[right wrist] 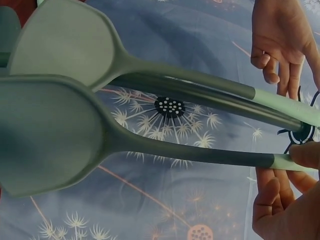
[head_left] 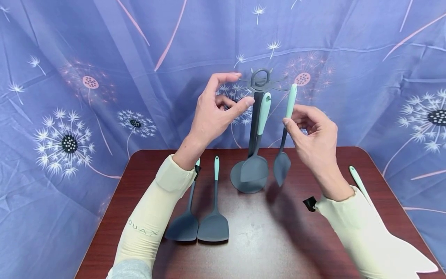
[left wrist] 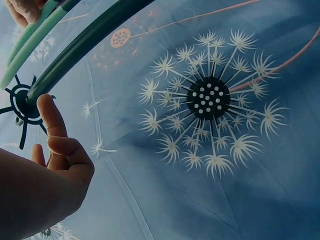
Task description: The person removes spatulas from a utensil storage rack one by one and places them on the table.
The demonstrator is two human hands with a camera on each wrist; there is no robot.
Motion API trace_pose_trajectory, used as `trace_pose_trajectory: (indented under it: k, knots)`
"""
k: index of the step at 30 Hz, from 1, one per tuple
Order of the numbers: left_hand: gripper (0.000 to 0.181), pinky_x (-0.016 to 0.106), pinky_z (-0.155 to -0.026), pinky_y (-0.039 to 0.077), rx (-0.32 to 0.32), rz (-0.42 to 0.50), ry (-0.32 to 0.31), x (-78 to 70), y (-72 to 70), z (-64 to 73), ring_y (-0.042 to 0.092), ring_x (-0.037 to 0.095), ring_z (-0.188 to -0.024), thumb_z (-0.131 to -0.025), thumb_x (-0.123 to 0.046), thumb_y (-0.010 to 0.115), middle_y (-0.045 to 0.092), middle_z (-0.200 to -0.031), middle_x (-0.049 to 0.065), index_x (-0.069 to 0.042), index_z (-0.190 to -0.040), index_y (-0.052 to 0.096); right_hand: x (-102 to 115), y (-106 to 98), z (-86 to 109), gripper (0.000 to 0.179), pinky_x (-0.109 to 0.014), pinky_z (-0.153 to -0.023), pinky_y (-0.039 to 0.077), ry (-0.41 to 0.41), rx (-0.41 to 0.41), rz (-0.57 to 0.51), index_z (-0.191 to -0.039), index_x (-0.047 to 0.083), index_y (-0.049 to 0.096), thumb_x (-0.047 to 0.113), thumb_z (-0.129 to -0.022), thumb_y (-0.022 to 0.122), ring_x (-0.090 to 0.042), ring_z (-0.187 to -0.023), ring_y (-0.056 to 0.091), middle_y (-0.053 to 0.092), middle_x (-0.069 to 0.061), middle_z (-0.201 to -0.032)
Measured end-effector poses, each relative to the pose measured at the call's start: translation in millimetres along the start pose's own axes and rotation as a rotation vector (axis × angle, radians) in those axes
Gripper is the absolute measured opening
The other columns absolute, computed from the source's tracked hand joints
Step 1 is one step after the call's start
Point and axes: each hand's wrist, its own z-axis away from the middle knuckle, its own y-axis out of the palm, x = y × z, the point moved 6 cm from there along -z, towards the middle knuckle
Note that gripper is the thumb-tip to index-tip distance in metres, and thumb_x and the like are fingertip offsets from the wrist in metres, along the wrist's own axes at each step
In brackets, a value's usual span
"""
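Observation:
My right hand (head_left: 313, 133) pinches the mint-green handle of a dark grey spatula (head_left: 282, 168) just right of a utensil stand (head_left: 255, 124). The spatula hangs upright, its blade down and its handle top close to a hook. Another spatula (head_left: 255, 168) with a mint handle hangs from the front of the stand. My left hand (head_left: 213, 112) is at the left of the stand's top, thumb and forefinger spread near the hooks, gripping nothing. In the right wrist view the held spatula's blade (right wrist: 50, 135) lies nearest the camera.
Two wide turners, the left turner (head_left: 182, 226) and the right turner (head_left: 213, 226), lie side by side on the brown table (head_left: 258, 240). A mint-handled utensil (head_left: 359, 182) lies at the right, partly under my sleeve. A blue dandelion-print cloth (head_left: 195, 35) hangs behind.

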Motion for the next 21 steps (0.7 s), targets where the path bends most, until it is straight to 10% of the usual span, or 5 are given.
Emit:
trace_pose_trajectory:
  k: [21]
  knots:
    - [0.049,0.030,-0.062,0.041,-0.010,0.010,0.003,1.1,0.6,-0.6,0.069,0.028,-0.074,-0.094,-0.012,0.081,0.063,-0.142,-0.006,-0.005,-0.135,0.057,-19.1,-29.5,4.2,0.024,-0.018,-0.069,0.051,0.048,-0.055,0.103,-0.113,-0.002,0.079,-0.001,-0.089,0.082,-0.009,-0.070,0.065,0.072,0.000,-0.084]
